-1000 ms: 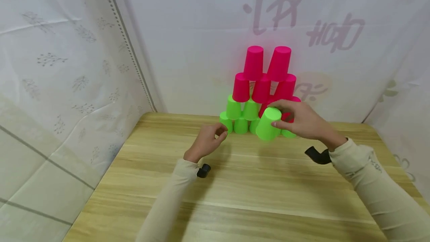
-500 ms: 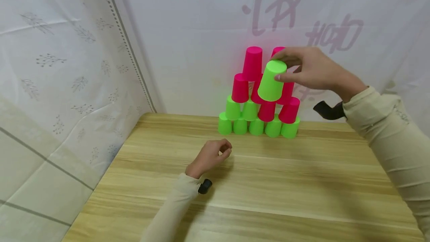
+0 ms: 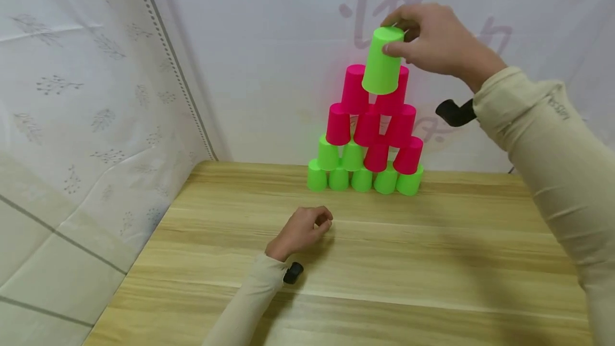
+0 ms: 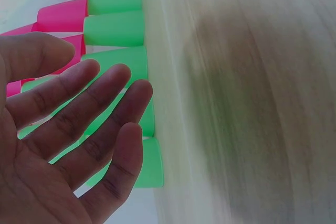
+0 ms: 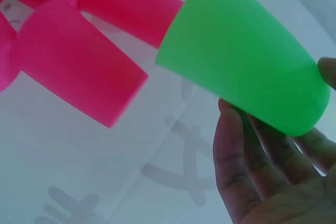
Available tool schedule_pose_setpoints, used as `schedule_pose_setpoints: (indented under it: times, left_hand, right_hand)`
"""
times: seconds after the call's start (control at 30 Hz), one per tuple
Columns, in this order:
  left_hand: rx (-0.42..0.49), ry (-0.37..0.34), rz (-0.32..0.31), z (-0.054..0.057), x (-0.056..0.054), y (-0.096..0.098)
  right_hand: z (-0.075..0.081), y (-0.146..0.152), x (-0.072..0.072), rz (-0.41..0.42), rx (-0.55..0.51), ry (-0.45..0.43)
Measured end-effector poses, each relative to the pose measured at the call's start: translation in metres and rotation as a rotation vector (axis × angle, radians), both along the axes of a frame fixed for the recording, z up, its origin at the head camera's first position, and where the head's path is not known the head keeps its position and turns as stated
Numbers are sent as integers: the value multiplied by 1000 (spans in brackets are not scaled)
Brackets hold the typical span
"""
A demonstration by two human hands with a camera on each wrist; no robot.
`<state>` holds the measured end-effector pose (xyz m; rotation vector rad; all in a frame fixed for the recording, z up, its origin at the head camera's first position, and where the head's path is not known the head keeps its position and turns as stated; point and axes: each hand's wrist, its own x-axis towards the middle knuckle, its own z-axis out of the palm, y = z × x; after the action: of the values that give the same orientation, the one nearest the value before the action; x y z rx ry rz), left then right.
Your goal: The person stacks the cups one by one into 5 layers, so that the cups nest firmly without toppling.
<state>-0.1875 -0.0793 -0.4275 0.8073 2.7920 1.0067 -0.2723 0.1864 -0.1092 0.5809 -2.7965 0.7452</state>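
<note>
My right hand (image 3: pixel 439 41) pinches an upside-down green cup (image 3: pixel 381 65) near its closed end, thumb on the near side and fingers behind. In the head view that cup overlaps the two pink cups of the stack's top row, of which the left pink cup (image 3: pixel 354 89) shows more. The right wrist view has the held green cup (image 5: pixel 241 56) tilted in the fingers, close by a pink cup (image 5: pixel 79 61). My left hand (image 3: pixel 300 231) is over the table in front of the stack, holding nothing; its fingers are loosely bent in the left wrist view.
The stack stands at the back of the wooden table (image 3: pixel 365 266): a bottom row of green cups (image 3: pixel 338 179), a mixed green and pink row, then pink rows. A printed cloth (image 3: pixel 269 57) hangs right behind it. Another patterned cloth (image 3: pixel 81 95) borders the left side.
My right hand has lifted the green cup from low in front of the stack up to its top. The left hand has drawn back from the stack toward the person.
</note>
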Motion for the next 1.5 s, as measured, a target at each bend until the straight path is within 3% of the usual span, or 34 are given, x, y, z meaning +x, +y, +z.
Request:
schedule_pose_setpoints:
  times: [0.33, 0.63, 1.3, 1.5]
  left_hand:
    - [12, -15, -12, -2, 4, 0]
    - [13, -3, -5, -2, 3, -2]
    - [23, 28, 37, 1, 5, -8]
    - [23, 72, 92, 3, 4, -17]
  right_hand:
    - [11, -5, -28, -158, -55, -53]
    - [10, -15, -37, -181, -32, -100]
    - [-1, -14, -35, -198, -89, -122]
    - [-9, -4, -21, -190, -77, -58]
